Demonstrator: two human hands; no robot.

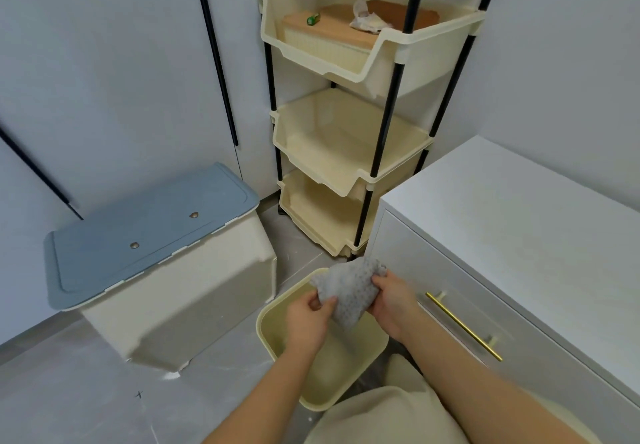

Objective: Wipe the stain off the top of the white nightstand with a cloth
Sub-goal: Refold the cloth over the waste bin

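Over the bin [332, 381] at 6 o'clock, I hold the grey cloth [349, 291] bunched. Left hand [308, 319] pinches its lower edge and right hand [391, 305] grips its far side. Step: readying the cloth; wiping not begun. Nightstand [519, 208] at 3 o'clock, no stain discernible on top. Next: carry the cloth up there and press it flat.

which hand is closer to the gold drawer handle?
Right. The right hand grips the grey cloth just left of the gold handle; the left hand pinches the cloth's far side, farther left.
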